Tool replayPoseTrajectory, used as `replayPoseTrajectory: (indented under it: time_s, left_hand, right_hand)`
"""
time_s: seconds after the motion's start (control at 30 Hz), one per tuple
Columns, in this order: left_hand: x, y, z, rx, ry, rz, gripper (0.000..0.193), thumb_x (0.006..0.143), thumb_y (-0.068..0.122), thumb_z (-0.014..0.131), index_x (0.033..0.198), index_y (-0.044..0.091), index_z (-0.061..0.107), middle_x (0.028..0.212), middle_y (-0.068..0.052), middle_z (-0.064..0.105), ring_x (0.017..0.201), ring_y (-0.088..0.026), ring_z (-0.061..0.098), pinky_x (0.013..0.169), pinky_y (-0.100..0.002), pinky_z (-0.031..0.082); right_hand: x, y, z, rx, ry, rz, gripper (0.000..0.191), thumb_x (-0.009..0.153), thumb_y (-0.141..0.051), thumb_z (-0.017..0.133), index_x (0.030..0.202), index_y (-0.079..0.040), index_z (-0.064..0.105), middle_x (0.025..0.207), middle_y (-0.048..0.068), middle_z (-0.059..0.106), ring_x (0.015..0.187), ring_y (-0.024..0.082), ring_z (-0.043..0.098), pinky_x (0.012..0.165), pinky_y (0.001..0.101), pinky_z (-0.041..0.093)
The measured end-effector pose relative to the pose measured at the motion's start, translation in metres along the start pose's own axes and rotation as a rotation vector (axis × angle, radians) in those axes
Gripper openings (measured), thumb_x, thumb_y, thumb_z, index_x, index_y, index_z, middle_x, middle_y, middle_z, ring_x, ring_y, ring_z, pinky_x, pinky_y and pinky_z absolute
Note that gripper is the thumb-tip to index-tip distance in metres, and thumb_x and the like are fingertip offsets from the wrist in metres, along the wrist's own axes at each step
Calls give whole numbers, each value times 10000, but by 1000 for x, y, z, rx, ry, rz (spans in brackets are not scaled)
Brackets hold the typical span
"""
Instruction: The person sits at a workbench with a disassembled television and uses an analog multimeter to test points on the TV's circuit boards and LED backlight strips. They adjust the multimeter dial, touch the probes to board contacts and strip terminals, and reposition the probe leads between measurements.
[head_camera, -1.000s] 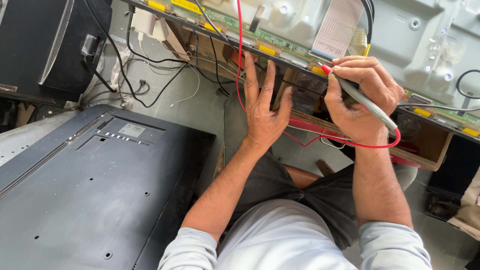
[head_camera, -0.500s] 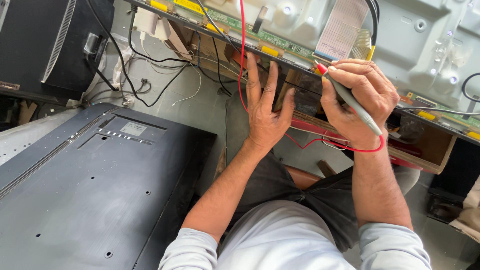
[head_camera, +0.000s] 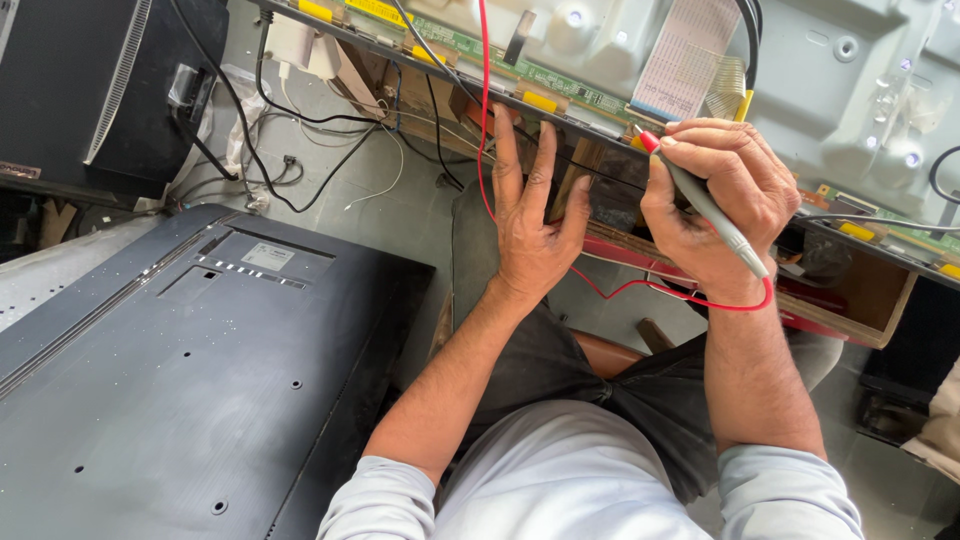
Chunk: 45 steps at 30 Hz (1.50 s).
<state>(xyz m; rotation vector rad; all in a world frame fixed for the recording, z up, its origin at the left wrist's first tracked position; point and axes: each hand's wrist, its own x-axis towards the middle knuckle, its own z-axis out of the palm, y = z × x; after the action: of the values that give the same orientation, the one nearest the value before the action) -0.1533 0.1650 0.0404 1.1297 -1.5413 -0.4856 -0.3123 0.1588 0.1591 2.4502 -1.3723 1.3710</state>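
Note:
My right hand (head_camera: 715, 205) grips a grey test probe (head_camera: 715, 215) with a red tip, which touches the lower edge of a long green circuit strip (head_camera: 560, 80) on an opened flat-screen panel (head_camera: 830, 70). A red lead (head_camera: 660, 290) loops from the probe's back end under my wrist. My left hand (head_camera: 530, 225) lies flat with fingers spread, pressing up against the panel's dark lower edge. A second red wire (head_camera: 483, 100) runs down past my left fingers. A white ribbon cable (head_camera: 685, 55) sits just above the probe tip.
A dark grey TV back cover (head_camera: 180, 370) lies at the left. Another black set (head_camera: 90, 90) stands at the upper left, with black cables (head_camera: 300, 120) tangled on the floor. A wooden drawer (head_camera: 860, 290) hangs open under the panel at the right.
My right hand has shifted the probe slightly left and up along the circuit strip. My left hand stays pressed on the panel edge.

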Motion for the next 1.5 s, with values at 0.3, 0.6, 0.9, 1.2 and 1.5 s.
replayPoseTrajectory:
  time_s: [0.3,0.6,0.9,1.2,1.5]
  left_hand:
    - [1,0,0,3,2,8,719,1045,114,715,1650,152,328,1722,-202,68,1619,-392,182,1315,-476,312]
    - [2,-1,-1,12,4,14,703,1044,117,712,1640,133,340,1766,-207,78,1605,-389,225,1301,-460,334]
    - [2,-1,0,-9,4,15,705,1045,116,709,1642,134,335,1765,-213,73,1603,-388,231,1297,-459,347]
    - [2,1,-1,6,4,7,707,1033,105,711,1637,125,343,1761,-218,91,1602,-397,231,1298,-462,335]
    - [2,0,0,-1,9,14,701,1033,91,711,1635,130,355,1765,-218,80,1609,-407,207,1310,-478,315]
  right_hand:
    - [2,1,2,-19,-14,-38,172,930,43,794,1065,2,696,1057,140,730,1018,301,741,880,366,602]
    - [4,0,2,-36,-32,-33,169,934,38,805,1060,-7,702,1066,131,736,1031,301,740,895,367,597]
    - [5,-1,2,-29,-41,-24,168,954,40,804,1079,-13,705,1079,123,737,990,281,740,904,362,596]
    - [3,-1,-1,15,-21,-9,161,959,38,795,1077,2,691,1079,146,732,999,289,744,917,374,602]
    - [-17,9,-20,36,54,105,118,1003,42,768,1062,15,669,1088,149,742,1056,279,755,947,342,611]
